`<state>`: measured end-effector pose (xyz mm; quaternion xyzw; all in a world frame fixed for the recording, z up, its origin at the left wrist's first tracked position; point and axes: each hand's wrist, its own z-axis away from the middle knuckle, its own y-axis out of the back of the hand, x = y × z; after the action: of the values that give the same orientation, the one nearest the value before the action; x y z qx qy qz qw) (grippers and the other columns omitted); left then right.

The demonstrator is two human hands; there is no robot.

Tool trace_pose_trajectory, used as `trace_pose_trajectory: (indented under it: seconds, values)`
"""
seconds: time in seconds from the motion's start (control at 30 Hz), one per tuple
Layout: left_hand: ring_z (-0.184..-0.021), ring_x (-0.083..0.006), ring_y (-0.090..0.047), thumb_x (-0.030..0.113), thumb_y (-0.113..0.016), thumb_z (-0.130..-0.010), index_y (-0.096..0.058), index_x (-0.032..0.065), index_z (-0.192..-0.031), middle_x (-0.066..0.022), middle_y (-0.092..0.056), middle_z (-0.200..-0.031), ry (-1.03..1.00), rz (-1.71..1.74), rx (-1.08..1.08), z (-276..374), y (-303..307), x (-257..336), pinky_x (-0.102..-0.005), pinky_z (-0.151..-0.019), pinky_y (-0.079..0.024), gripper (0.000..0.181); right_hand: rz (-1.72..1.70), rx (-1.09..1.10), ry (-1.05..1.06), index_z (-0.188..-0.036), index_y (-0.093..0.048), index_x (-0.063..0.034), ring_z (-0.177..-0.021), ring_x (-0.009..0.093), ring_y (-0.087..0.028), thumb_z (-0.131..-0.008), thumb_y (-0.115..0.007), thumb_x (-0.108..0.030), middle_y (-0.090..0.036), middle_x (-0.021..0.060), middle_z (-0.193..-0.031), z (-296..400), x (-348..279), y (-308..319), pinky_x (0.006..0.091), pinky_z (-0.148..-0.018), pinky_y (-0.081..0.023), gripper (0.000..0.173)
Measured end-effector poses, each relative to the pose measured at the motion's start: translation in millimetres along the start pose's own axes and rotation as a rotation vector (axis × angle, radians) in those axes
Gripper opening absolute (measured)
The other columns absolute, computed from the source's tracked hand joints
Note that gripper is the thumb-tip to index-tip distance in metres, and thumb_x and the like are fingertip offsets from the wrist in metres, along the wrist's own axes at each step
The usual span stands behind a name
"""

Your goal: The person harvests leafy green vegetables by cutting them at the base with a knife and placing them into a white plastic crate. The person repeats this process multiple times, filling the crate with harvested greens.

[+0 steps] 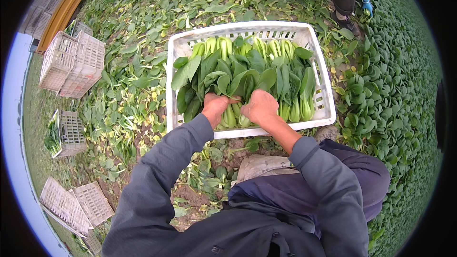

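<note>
A white plastic crate (323, 92) with slotted walls stands before me, filled with bok choy (246, 66). Pale stalks face the crate's far and near sides, and dark leaves overlap along the middle. Inside the near half, my left hand (216, 107) is closed around bok choy, its thumb lying across pale stalks. My right hand (261, 106) sits just beside it with curled fingers, gripping bok choy at the near row. The fingertips of both hands are partly hidden among leaves and stalks.
At left stand stacked crates (76, 64), a crate of greens (71, 134) and tilted crates (66, 205). Cut leaves (139, 64) litter the soil. Growing bok choy (396, 114) lines the right. A person's blue-gloved hand (367, 7) reaches to plants beyond my crate. A sack (264, 166) lies below me.
</note>
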<state>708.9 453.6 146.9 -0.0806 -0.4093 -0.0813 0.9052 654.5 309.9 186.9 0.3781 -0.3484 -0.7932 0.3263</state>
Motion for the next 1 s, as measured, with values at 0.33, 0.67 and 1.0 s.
trace_pose_trajectory:
  seconds: [0.33,0.67,1.0]
  values:
    - [-0.076,-0.021,-0.067,0.001,-0.075,-0.072,-0.07,-0.0075,-0.095,-0.012,-0.07,-0.088,-0.061,0.029,-0.001,10,14,8,-0.0348,-0.071,-0.055,0.025,-0.295,0.062,-0.066,-0.111,-0.051,0.0074,-0.094,0.041,-0.067,-0.072,-0.08,-0.03,-0.067,0.0276,-0.097,11,-3,-2,0.0463,-0.082,-0.052,0.062]
    - [-0.087,-0.0226,-0.069,0.01,-0.075,-0.076,-0.071,-0.0021,-0.098,-0.0116,-0.072,-0.095,-0.017,0.165,-0.226,19,58,10,-0.0365,-0.085,-0.056,0.025,-0.549,0.741,0.541,-0.114,-0.05,0.0027,-0.089,0.037,-0.067,-0.078,-0.073,-0.017,-0.063,0.0236,-0.104,25,-20,58,0.0434,-0.075,-0.054,0.048]
    - [-0.099,-0.0231,-0.068,0.006,-0.071,-0.081,-0.068,-0.0049,-0.108,-0.0134,-0.072,-0.105,-0.029,-0.284,-0.489,-13,31,-2,-0.0355,-0.091,-0.054,0.03,-0.035,-0.065,0.21,-0.094,-0.066,0.0037,-0.093,0.042,-0.066,-0.08,-0.072,-0.024,-0.067,0.0241,-0.093,-8,18,-5,0.0462,-0.081,-0.054,0.031]
